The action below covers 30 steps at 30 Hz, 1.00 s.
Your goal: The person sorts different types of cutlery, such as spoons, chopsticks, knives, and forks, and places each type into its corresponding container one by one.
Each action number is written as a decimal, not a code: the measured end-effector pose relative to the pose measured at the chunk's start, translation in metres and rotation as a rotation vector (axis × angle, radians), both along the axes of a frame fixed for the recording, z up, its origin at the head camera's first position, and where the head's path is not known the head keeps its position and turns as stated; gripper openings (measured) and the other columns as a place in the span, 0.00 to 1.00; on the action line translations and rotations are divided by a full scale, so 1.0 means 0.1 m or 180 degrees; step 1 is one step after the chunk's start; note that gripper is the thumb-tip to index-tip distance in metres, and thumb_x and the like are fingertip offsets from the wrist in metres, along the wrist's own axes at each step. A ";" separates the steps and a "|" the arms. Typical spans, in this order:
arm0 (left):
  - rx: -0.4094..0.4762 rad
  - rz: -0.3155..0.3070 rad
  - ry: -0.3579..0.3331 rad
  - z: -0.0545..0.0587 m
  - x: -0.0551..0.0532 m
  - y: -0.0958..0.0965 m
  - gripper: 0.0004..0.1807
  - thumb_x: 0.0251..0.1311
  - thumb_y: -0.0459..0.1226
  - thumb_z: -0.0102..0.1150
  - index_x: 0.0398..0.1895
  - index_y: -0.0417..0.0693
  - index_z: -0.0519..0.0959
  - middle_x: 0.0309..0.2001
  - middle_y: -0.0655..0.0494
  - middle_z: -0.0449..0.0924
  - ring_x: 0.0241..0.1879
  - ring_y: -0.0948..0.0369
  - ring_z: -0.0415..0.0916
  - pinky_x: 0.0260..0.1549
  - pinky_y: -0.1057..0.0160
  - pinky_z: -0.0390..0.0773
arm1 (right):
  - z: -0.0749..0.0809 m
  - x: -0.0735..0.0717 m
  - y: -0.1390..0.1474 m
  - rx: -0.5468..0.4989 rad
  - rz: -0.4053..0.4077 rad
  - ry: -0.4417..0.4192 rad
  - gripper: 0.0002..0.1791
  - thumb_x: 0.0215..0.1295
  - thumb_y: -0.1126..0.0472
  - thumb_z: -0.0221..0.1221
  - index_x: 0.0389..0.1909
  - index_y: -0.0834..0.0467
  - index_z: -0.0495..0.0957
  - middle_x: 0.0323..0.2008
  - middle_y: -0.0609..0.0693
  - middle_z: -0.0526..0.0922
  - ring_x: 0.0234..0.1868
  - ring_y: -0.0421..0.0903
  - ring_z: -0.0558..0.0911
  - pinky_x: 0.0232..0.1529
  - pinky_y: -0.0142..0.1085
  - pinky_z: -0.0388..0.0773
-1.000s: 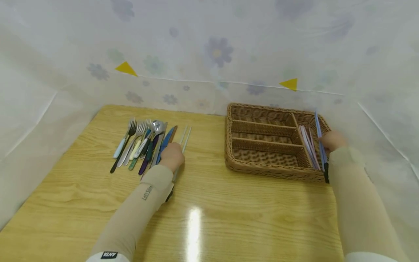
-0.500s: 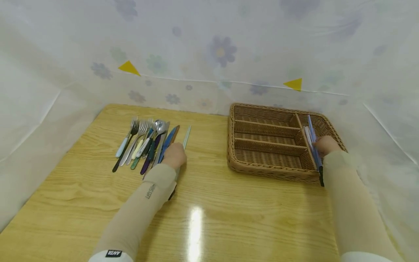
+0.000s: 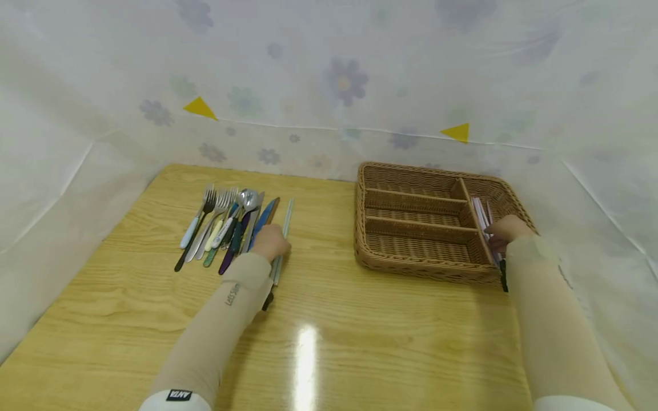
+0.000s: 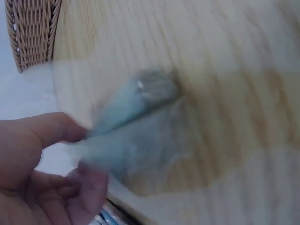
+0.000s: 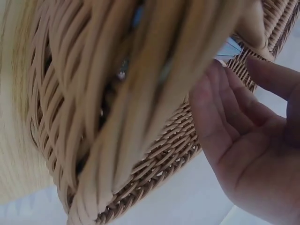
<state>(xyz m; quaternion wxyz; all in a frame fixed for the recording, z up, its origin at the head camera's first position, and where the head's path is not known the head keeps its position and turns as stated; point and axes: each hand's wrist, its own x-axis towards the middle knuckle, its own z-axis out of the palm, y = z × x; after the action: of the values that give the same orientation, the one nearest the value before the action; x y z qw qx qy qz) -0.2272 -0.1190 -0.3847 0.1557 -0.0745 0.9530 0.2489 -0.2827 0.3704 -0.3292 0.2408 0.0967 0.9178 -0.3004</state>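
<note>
My left hand (image 3: 270, 243) pinches a pair of pale green chopsticks (image 3: 289, 214) between thumb and fingers, just right of a cutlery pile. In the left wrist view these chopsticks (image 4: 136, 145) are blurred. Over at the wicker basket (image 3: 421, 268), my right hand (image 3: 508, 230) reaches into the right-hand compartment. Its fingers are loosely bent, with a gap to the thumb and nothing between them in the right wrist view. Beside the fingertips, purple and white chopsticks (image 3: 480, 212) lean along the divider; the hand hides part of them.
Forks (image 3: 209, 200), spoons (image 3: 249, 198) and knives (image 3: 264, 220) lie close together on the left of the wooden table (image 3: 385, 331). Three long compartments fill the basket's left part. Patterned sheeting (image 3: 308, 85) surrounds the table at the back and sides.
The right hand has moved left inside the compartment and let go of the blue-purple chopsticks beside the divider. In the left hand, the two pale green chopsticks have come together.
</note>
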 end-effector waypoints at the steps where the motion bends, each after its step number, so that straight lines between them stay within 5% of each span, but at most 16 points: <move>1: -0.0014 -0.0014 -0.0007 0.00 0.00 -0.01 0.11 0.57 0.31 0.52 0.39 0.31 0.76 0.39 0.39 0.78 0.31 0.54 0.69 0.30 0.59 0.73 | 0.01 0.01 -0.01 0.0006 -0.0032 0.0054 0.29 0.65 0.60 0.46 0.54 0.84 0.62 0.28 0.59 0.82 0.25 0.42 0.81 0.36 0.43 0.81; 5: -0.0160 -0.0150 -0.0130 -0.02 -0.03 -0.01 0.11 0.61 0.30 0.47 0.40 0.30 0.76 0.42 0.38 0.78 0.31 0.54 0.69 0.29 0.60 0.71 | 0.04 0.02 -0.04 0.0084 -0.0038 0.0292 0.30 0.66 0.58 0.47 0.54 0.84 0.63 0.27 0.60 0.83 0.23 0.42 0.81 0.33 0.41 0.81; 9: -0.0177 -0.0313 -0.0248 -0.04 -0.06 -0.02 0.10 0.62 0.30 0.44 0.28 0.34 0.74 0.30 0.44 0.72 0.23 0.57 0.64 0.20 0.65 0.65 | 0.07 -0.01 -0.11 0.0105 -0.0008 0.0418 0.31 0.66 0.57 0.46 0.53 0.85 0.63 0.27 0.60 0.83 0.23 0.41 0.81 0.32 0.41 0.82; 10: -0.0137 -0.0337 -0.0237 -0.19 -0.16 -0.05 0.10 0.63 0.31 0.44 0.26 0.36 0.73 0.28 0.47 0.71 0.21 0.58 0.64 0.19 0.65 0.64 | 0.08 -0.03 -0.12 0.0098 -0.0010 0.0421 0.31 0.66 0.56 0.46 0.54 0.84 0.63 0.28 0.62 0.83 0.23 0.40 0.81 0.32 0.40 0.82; 12: 0.0031 -0.0315 -0.0308 -0.18 -0.18 -0.06 0.11 0.64 0.33 0.45 0.27 0.36 0.73 0.24 0.49 0.71 0.18 0.60 0.65 0.18 0.67 0.64 | 0.11 -0.05 -0.18 0.0053 -0.0013 0.0432 0.32 0.67 0.56 0.46 0.54 0.84 0.62 0.29 0.63 0.83 0.24 0.40 0.81 0.32 0.39 0.82; 16: 0.0723 -0.0140 -0.0464 -0.13 -0.19 -0.06 0.12 0.65 0.37 0.49 0.29 0.37 0.74 0.20 0.54 0.72 0.18 0.63 0.68 0.21 0.68 0.68 | 0.18 -0.06 -0.34 -0.0057 -0.0028 0.0509 0.31 0.67 0.57 0.47 0.54 0.83 0.63 0.29 0.60 0.82 0.24 0.40 0.81 0.32 0.37 0.82; 17: 0.0959 -0.0077 -0.0525 0.04 -0.10 -0.03 0.12 0.65 0.36 0.49 0.32 0.34 0.75 0.21 0.55 0.73 0.19 0.65 0.69 0.24 0.69 0.71 | 0.20 -0.05 -0.39 -0.0063 -0.0019 0.0542 0.30 0.67 0.57 0.47 0.54 0.82 0.64 0.28 0.57 0.82 0.24 0.40 0.81 0.32 0.37 0.82; 20: 0.1678 -0.0036 -0.0650 0.11 -0.08 -0.01 0.14 0.68 0.36 0.47 0.42 0.32 0.76 0.24 0.54 0.75 0.24 0.64 0.72 0.34 0.65 0.76 | 0.26 -0.05 -0.53 -0.0059 0.0059 0.0600 0.29 0.68 0.56 0.46 0.54 0.81 0.64 0.26 0.53 0.81 0.25 0.39 0.80 0.35 0.40 0.82; 23: 0.2352 0.0105 -0.0801 0.16 -0.07 0.02 0.20 0.70 0.36 0.44 0.59 0.31 0.68 0.37 0.46 0.79 0.32 0.63 0.78 0.46 0.61 0.77 | 0.31 -0.05 -0.65 -0.0044 0.0113 0.0553 0.30 0.69 0.54 0.46 0.56 0.79 0.63 0.25 0.49 0.79 0.25 0.38 0.80 0.37 0.41 0.82; 27: 0.3054 0.0342 -0.0864 0.20 -0.07 0.11 0.24 0.70 0.35 0.43 0.66 0.33 0.59 0.57 0.36 0.70 0.34 0.64 0.79 0.51 0.61 0.76 | 0.33 -0.08 -0.80 -0.0074 0.0165 0.0493 0.30 0.71 0.52 0.46 0.59 0.76 0.63 0.28 0.49 0.79 0.27 0.37 0.80 0.38 0.39 0.81; 30: 0.3425 0.0415 -0.0836 0.23 -0.05 0.20 0.26 0.70 0.34 0.42 0.68 0.33 0.56 0.63 0.35 0.63 0.35 0.65 0.79 0.51 0.63 0.76 | 0.32 -0.08 -0.92 -0.0089 0.0249 0.0517 0.31 0.71 0.52 0.45 0.62 0.75 0.61 0.35 0.55 0.80 0.34 0.45 0.82 0.40 0.39 0.81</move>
<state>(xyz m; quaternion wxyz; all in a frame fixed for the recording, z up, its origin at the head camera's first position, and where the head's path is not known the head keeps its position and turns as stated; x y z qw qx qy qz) -0.2327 -0.0986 -0.3613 0.2735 -0.0737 0.6575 0.6981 -0.2907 0.2784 -0.2968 0.1785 0.0327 0.9331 -0.3105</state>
